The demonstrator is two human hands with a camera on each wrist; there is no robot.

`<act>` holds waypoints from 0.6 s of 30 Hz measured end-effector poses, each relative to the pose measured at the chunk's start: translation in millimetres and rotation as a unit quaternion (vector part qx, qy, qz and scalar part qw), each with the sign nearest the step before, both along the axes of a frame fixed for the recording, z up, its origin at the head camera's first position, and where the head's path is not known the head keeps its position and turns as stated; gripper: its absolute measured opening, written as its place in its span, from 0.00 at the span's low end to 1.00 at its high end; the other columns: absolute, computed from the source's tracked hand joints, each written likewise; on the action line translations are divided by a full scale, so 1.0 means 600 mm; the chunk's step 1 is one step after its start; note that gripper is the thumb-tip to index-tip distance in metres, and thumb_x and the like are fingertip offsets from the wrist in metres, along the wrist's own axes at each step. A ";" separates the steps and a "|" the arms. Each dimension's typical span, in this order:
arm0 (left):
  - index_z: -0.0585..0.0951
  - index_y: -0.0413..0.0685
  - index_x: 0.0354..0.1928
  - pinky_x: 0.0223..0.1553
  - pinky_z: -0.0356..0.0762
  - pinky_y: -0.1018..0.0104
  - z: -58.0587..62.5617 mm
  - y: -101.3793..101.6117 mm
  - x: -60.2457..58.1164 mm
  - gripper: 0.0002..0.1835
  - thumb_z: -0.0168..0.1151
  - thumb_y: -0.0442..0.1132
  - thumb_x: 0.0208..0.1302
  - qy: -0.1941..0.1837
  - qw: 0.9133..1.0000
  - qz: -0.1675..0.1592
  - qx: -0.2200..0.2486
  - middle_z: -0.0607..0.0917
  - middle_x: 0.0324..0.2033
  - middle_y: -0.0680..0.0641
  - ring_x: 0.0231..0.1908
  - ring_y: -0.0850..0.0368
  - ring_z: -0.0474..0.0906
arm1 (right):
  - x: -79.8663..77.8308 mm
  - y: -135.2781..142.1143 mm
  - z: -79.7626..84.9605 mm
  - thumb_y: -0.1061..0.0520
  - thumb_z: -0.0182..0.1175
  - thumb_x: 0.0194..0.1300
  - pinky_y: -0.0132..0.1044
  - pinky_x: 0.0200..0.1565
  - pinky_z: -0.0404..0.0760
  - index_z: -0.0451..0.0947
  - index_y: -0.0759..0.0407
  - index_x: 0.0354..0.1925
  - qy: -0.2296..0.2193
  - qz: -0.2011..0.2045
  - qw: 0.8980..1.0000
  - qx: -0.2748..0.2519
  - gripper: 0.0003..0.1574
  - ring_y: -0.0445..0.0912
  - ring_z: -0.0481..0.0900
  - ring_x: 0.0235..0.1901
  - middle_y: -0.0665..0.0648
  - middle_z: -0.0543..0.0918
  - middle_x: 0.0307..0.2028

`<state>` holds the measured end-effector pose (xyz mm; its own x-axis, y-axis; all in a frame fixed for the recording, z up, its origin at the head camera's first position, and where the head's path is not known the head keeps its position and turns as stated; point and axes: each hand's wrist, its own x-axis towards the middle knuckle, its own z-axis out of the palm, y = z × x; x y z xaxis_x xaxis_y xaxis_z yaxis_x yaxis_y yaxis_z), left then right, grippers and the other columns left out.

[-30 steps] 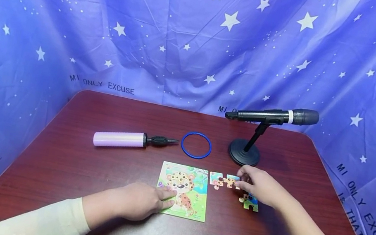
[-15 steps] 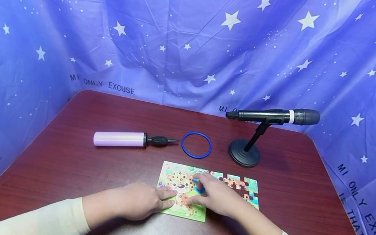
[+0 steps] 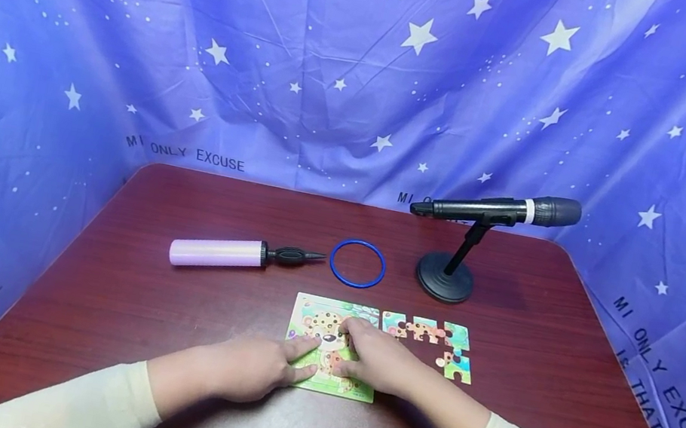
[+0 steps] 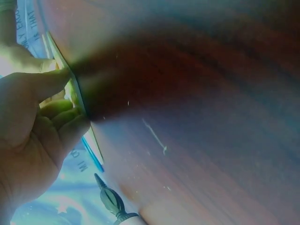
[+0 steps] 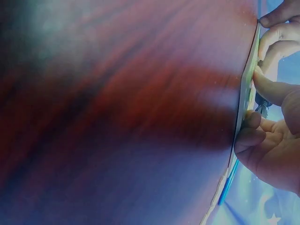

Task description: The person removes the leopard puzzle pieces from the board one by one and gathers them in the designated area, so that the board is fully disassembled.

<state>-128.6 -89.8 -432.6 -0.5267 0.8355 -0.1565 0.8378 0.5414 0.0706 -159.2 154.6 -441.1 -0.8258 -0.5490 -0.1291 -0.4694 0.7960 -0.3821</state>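
Observation:
A square puzzle board with a leopard cub picture lies flat on the table. My left hand rests on its left side, index and middle fingers extended over the picture. My right hand touches the board's right half, with thumb and index fingertips apart on the surface; no loose piece shows between them. Right of the board, several joined jigsaw pieces form a top row and the start of a right column. In the right wrist view, the fingertips of my right hand meet the board at its edge.
Behind the board lie a lilac hand pump with a black nozzle and a blue ring. A microphone on a black round-based stand stands at the back right. A starry blue curtain surrounds the dark red table.
My right hand has left the top-right jigsaw pieces and moved left onto the board, uncovering the top-right corner piece. My left hand stays in place.

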 end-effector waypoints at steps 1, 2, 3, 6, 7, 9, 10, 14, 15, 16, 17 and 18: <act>0.71 0.64 0.68 0.65 0.72 0.58 -0.001 0.000 0.002 0.24 0.52 0.42 0.72 -0.004 1.000 0.004 0.002 0.61 0.74 0.45 0.69 0.50 0.66 | 0.000 0.000 -0.001 0.44 0.71 0.57 0.35 0.30 0.70 0.71 0.54 0.50 -0.001 -0.001 1.000 -0.001 0.29 0.40 0.68 0.28 0.46 0.70 0.32; 0.70 0.64 0.69 0.65 0.71 0.57 0.000 0.000 0.003 0.24 0.52 0.43 0.72 -0.008 1.000 0.010 0.002 0.60 0.75 0.44 0.69 0.49 0.66 | 0.000 0.000 -0.001 0.45 0.71 0.57 0.35 0.31 0.70 0.71 0.54 0.50 -0.003 -0.001 1.000 -0.002 0.30 0.41 0.68 0.29 0.46 0.70 0.32; 0.70 0.65 0.69 0.65 0.71 0.57 0.001 0.001 0.005 0.24 0.52 0.43 0.72 -0.009 1.000 0.014 0.002 0.59 0.75 0.43 0.70 0.48 0.65 | 0.001 -0.001 -0.001 0.45 0.71 0.57 0.36 0.32 0.71 0.70 0.54 0.51 -0.004 -0.001 1.000 -0.003 0.30 0.41 0.69 0.29 0.46 0.70 0.33; 0.70 0.66 0.68 0.66 0.70 0.57 0.001 0.002 0.007 0.23 0.51 0.44 0.73 -0.014 1.000 0.025 0.000 0.58 0.75 0.42 0.71 0.48 0.63 | 0.001 -0.001 -0.003 0.45 0.71 0.57 0.37 0.33 0.72 0.69 0.54 0.51 -0.008 -0.005 1.000 -0.006 0.31 0.41 0.69 0.30 0.46 0.71 0.34; 0.70 0.67 0.69 0.66 0.69 0.57 0.001 0.002 0.007 0.24 0.51 0.44 0.73 -0.015 0.999 0.028 -0.002 0.58 0.75 0.42 0.71 0.48 0.62 | 0.002 -0.002 -0.004 0.45 0.71 0.57 0.37 0.33 0.72 0.69 0.53 0.52 -0.009 -0.007 1.000 -0.008 0.31 0.41 0.69 0.30 0.46 0.71 0.34; 0.70 0.67 0.68 0.67 0.69 0.57 0.002 0.003 0.008 0.23 0.51 0.44 0.73 -0.015 0.999 0.029 -0.003 0.58 0.75 0.42 0.71 0.48 0.62 | 0.002 -0.001 -0.004 0.45 0.71 0.57 0.37 0.33 0.72 0.68 0.53 0.52 -0.012 -0.011 1.000 -0.013 0.31 0.41 0.69 0.30 0.46 0.71 0.33; 0.70 0.67 0.68 0.67 0.68 0.56 0.002 0.003 0.007 0.23 0.51 0.44 0.73 -0.016 0.999 0.029 -0.003 0.58 0.75 0.41 0.71 0.48 0.62 | 0.003 -0.001 -0.005 0.45 0.71 0.57 0.37 0.32 0.72 0.67 0.53 0.52 -0.013 -0.012 1.000 -0.016 0.32 0.41 0.69 0.29 0.46 0.71 0.32; 0.71 0.65 0.68 0.68 0.67 0.56 0.003 0.003 0.005 0.22 0.50 0.45 0.74 -0.016 1.000 0.022 0.002 0.60 0.74 0.40 0.71 0.47 0.63 | 0.004 0.001 -0.004 0.44 0.71 0.57 0.36 0.31 0.71 0.65 0.52 0.53 -0.014 -0.016 0.999 -0.026 0.34 0.41 0.69 0.28 0.47 0.71 0.31; 0.71 0.64 0.68 0.68 0.67 0.56 0.003 0.003 0.005 0.22 0.51 0.45 0.74 -0.016 1.000 0.020 0.004 0.61 0.73 0.40 0.71 0.47 0.63 | 0.004 0.002 -0.004 0.44 0.71 0.56 0.35 0.31 0.71 0.64 0.52 0.53 -0.012 -0.016 0.999 -0.028 0.34 0.41 0.69 0.28 0.47 0.71 0.31; 0.71 0.64 0.68 0.68 0.67 0.56 0.003 0.003 0.004 0.22 0.51 0.45 0.73 -0.017 1.000 0.018 0.006 0.61 0.73 0.40 0.70 0.46 0.63 | 0.004 0.002 -0.004 0.44 0.71 0.56 0.35 0.30 0.71 0.64 0.52 0.53 -0.011 -0.016 0.999 -0.030 0.34 0.41 0.69 0.27 0.47 0.71 0.31; 0.71 0.64 0.68 0.68 0.67 0.56 0.004 0.003 0.003 0.22 0.51 0.45 0.73 -0.020 1.000 0.018 0.007 0.61 0.73 0.40 0.70 0.46 0.63 | 0.005 0.003 -0.004 0.44 0.71 0.56 0.34 0.29 0.71 0.63 0.51 0.53 -0.010 -0.016 0.999 -0.032 0.35 0.40 0.69 0.26 0.47 0.71 0.31; 0.71 0.64 0.68 0.68 0.67 0.56 0.004 0.003 0.003 0.22 0.51 0.46 0.73 -0.021 1.000 0.017 0.008 0.61 0.73 0.40 0.70 0.46 0.64 | 0.005 0.004 -0.003 0.44 0.71 0.56 0.33 0.29 0.71 0.64 0.51 0.53 -0.010 -0.016 0.999 -0.037 0.35 0.40 0.69 0.26 0.47 0.71 0.31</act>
